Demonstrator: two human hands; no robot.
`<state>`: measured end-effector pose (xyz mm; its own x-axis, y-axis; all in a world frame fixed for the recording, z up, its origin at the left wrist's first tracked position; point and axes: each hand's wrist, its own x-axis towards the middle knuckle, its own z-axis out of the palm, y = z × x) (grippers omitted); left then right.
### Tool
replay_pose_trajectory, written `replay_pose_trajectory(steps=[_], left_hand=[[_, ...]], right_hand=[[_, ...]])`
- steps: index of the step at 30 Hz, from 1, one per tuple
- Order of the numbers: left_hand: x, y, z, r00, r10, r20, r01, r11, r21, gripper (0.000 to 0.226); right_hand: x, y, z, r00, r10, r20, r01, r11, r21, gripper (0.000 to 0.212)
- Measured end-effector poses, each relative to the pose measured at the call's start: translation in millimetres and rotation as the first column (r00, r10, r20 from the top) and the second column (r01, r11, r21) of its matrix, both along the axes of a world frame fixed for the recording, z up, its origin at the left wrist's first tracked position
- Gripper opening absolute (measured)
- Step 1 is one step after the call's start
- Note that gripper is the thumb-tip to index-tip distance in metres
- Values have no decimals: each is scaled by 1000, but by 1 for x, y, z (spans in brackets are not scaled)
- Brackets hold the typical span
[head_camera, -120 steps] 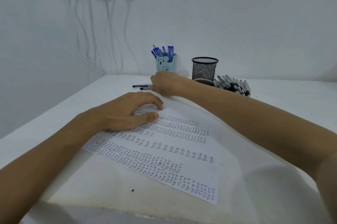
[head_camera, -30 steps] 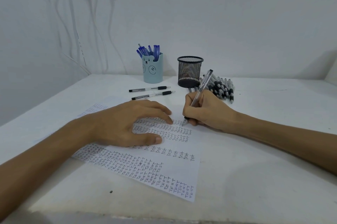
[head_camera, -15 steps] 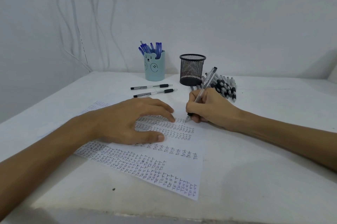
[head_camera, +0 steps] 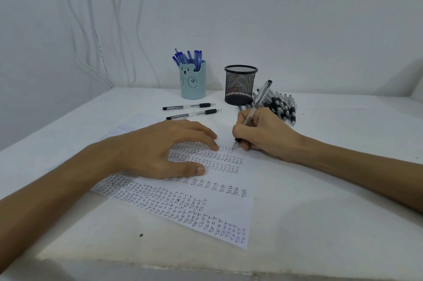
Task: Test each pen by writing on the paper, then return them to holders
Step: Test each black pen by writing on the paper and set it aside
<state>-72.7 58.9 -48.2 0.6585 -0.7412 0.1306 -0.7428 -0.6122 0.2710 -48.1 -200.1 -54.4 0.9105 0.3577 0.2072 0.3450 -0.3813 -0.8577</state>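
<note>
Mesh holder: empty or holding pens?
Looks empty: nothing sticks above the rim of the black mesh holder, and no pens show through the mesh.

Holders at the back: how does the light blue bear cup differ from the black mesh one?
The light blue bear-face cup is solid-walled; the black wire mesh cup is see-through. Blue pens stick out of the blue cup; nothing rises above the mesh cup's rim. Both stand upright.
</note>
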Motion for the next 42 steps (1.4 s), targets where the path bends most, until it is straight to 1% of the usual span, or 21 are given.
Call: replay_pose_trajectory(steps=[6,12,18,19,20,22,24,25,27,29,30,33,37,40,41,42], left_hand=[[0,0,0,1000,-2,-2,2,1000,-8,47],[0,0,-1,1000,-7,3,7,1000,-10,46],[0,0,-1,1000,-3,1,3,1000,-8,46],[0,0,-1,1000,-2,2,2,1000,-11,46],[0,0,-1,1000,-2,4,2,1000,-15,45],[0,1,-1,1000,-1,3,1,1000,-20,45],[0,1,-1,1000,-4,4,4,1000,-14,45],[0,1,-1,1000,-6,5,6,1000,-11,45],[0,1,-1,1000,-10,10,10,1000,-12,45],[0,1,-1,1000,-13,10,13,1000,-11,46],[0,1,-1,1000,-14,9,14,1000,-8,46],[1,1,0,1000,-10,6,10,1000,0,46],[0,1,-1,1000,-18,5,19,1000,-15,45],[0,1,0,1000,-6,-6,5,1000,-26,45],[0,2,-1,1000,-1,-8,1,1000,-23,45],[0,2,-1,1000,2,-7,-2,1000,-21,46]], right_hand=[[0,0,0,1000,-8,-4,8,1000,13,20],[3,-2,-3,998,-35,42,36,999,-22,22],[4,0,-2,998,-55,28,56,998,-32,20],[4,0,-3,997,-77,17,77,997,-6,20],[5,0,-2,995,-102,-16,103,993,57,21],[8,-1,0,983,-116,-141,146,964,224,26],[9,-2,2,971,-72,-228,143,939,313,30],[10,-2,2,972,-38,-232,116,935,334,34],[12,-3,-1,982,20,-186,47,935,351,36],[13,-5,-2,989,41,-142,13,932,363,22],[13,-6,-2,989,39,-144,18,926,377,15],[12,-7,-1,976,27,-217,74,892,446,29],[12,-8,4,955,17,-296,126,880,458,17],[20,-11,17,960,-41,-276,165,881,444,15],[24,-13,22,964,-64,-260,172,891,419,19],[27,-16,28,968,-93,-234,172,921,349,25]])
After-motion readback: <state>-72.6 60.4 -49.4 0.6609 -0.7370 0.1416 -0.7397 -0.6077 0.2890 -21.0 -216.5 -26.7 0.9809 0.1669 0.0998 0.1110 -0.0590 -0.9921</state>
